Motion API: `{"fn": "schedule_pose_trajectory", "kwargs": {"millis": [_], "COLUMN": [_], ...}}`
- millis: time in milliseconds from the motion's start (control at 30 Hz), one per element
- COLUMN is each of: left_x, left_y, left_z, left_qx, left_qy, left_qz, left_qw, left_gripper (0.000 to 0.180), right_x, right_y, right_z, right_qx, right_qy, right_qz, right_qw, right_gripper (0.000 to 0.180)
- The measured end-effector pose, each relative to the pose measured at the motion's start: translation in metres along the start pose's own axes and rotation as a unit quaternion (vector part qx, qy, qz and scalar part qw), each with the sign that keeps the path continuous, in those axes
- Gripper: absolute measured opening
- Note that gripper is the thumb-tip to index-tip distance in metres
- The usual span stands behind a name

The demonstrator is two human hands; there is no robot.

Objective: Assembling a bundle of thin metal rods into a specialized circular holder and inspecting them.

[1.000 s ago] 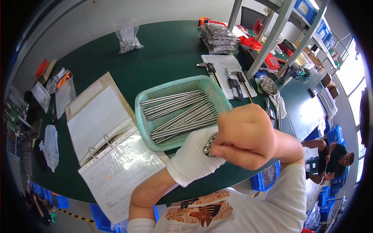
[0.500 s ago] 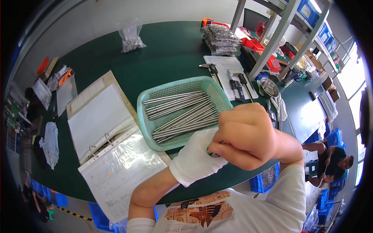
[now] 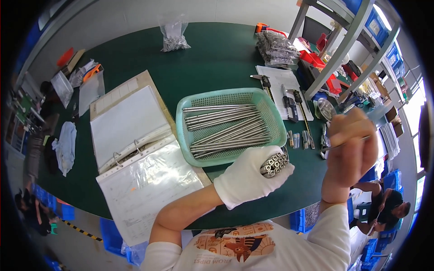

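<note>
My left hand, in a white glove, is closed around a bundle of metal tubes; their hollow ends face up. It is just in front of a mint-green plastic basket, in which more long metal tubes lie in two loose groups. To the right, my bare right hand is raised over the table edge and blurred by motion. Its fingers are closed, with a thin metal rod sticking out to the left; what kind it is cannot be made out.
An open ring binder lies left of the basket. Right of it are calipers on paper sheets, several small metal cylinders and a metal bowl. Bagged parts and a shelf post stand behind. A person sits far right.
My right hand has moved away from the left hand, up and to the right, with a thin rod now showing. The tube ends in my left hand have come into view.
</note>
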State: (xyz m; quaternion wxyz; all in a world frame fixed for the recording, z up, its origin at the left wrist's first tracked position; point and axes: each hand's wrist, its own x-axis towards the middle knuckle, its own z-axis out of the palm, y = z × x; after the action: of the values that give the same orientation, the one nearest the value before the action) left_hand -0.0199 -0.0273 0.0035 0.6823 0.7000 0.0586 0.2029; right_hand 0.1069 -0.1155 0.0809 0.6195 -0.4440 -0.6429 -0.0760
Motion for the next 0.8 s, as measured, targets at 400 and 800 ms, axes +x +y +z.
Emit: {"fn": "schedule_pose_trajectory", "kwargs": {"millis": [400,800], "left_x": [0.008,0.077], "left_y": [-0.053,-0.010], "left_z": [0.027,-0.021], "left_qx": [-0.028,-0.269], "left_qy": [0.073,0.386], "left_qz": [-0.127,0.149], "left_qw": [0.989,0.870], "left_gripper": [0.019,0.035], "right_x": [-0.054,-0.063], "right_y": [0.056,0.099], "right_z": [-0.075,-0.128], "right_qx": [0.168,0.275], "right_qy": [0.257,0.367], "right_qz": [0.137,0.085], "right_qw": [0.942,0.884], "right_gripper": [0.023,0.019]}}
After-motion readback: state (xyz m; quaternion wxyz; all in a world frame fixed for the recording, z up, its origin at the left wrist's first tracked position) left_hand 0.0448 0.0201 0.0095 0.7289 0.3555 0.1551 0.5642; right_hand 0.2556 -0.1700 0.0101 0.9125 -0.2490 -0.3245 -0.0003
